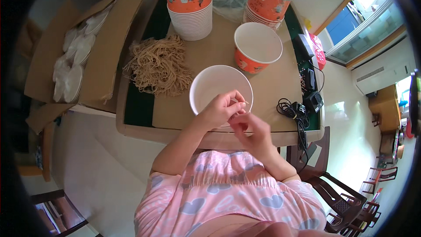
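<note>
Table [139,131] in room: near tub [218,83] at front edge, apparently midway; second tub [258,44] beyond. Cord heap [161,66] near left edge, two stacks [190,19] along far edge, seemingly yet to do. Left hand [224,109] pinched, right hand [254,132] half-curled, blurred; grip contents unclear.

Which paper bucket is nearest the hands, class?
The front single bucket, partly hidden by the left hand; the other single bucket, left stack and right stack stand farther back.

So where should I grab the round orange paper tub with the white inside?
Probably the rim's right edge, from the right: the tub stands mouth up, so it can be pinched inside and out, and another round, white-lined tub sits at its near left.
</note>
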{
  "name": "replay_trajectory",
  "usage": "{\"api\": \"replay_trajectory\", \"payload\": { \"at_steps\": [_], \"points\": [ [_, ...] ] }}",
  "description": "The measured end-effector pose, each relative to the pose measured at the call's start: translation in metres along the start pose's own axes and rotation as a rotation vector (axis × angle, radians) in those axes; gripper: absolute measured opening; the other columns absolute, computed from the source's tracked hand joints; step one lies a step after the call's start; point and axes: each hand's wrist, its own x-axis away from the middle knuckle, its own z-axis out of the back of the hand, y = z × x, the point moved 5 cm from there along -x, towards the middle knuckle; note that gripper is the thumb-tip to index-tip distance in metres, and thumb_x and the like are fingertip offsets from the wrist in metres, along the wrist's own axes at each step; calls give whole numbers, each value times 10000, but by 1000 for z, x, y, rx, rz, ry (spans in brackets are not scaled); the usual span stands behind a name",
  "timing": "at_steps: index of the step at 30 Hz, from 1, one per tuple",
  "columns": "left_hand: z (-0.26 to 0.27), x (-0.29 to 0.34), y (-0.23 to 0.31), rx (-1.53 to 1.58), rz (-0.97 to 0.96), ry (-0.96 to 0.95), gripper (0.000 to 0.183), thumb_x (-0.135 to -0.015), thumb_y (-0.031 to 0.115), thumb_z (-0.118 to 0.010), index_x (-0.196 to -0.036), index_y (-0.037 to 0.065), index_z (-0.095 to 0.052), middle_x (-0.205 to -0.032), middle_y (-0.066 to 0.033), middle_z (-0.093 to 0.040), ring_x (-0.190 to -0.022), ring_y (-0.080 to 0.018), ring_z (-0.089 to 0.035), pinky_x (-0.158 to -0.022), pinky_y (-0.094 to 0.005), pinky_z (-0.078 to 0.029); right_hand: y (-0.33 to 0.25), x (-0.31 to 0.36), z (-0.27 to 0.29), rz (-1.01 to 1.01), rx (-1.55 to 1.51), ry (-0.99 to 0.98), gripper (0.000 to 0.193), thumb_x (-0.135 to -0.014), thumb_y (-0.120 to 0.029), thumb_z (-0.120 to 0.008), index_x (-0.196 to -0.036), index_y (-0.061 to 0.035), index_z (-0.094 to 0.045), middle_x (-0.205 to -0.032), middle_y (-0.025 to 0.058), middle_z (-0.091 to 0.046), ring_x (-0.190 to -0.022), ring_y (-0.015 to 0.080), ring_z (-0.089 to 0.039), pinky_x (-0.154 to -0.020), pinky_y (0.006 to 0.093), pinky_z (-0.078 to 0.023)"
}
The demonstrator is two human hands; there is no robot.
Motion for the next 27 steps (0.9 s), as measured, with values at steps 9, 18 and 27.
{"api": "replay_trajectory", "payload": {
  "at_steps": [9, 18, 27],
  "points": [
    [6, -2, -6, 52, 112, -54, 87, -972, 118, -484, -991, 33, -480, -766, -69, -619, -621, -69, -568, -491, -205, -440, -7, -12, 16, 217, 129, 103, 197, -757, 90, -618, -928, -8, -614, -838, 105, -623, -727, 223, -613, -665, 309, -495],
    [1, -4, 1, -81, -28, 11, 79, -973, 150, -490, -966, 72, -484, -634, 31, -474, -485, -23, -388, -407, -184, -262, 32, -31, 34, 12, 315, 73, 125, -790, -50, -674, -896, -31, -610, -789, 93, -621, -717, 248, -597, -652, 340, -486],
    [5, -4, 14, -245, -155, 256, 42, -942, 87, -525, -953, 57, -498, -637, 55, -481, -524, -7, -397, -445, -184, -299, 50, -32, 36, -142, 136, 113, 60, -825, -42, -652, -863, -24, -609, -753, 75, -641, -642, 145, -612, -585, 278, -472]
  ]
}}
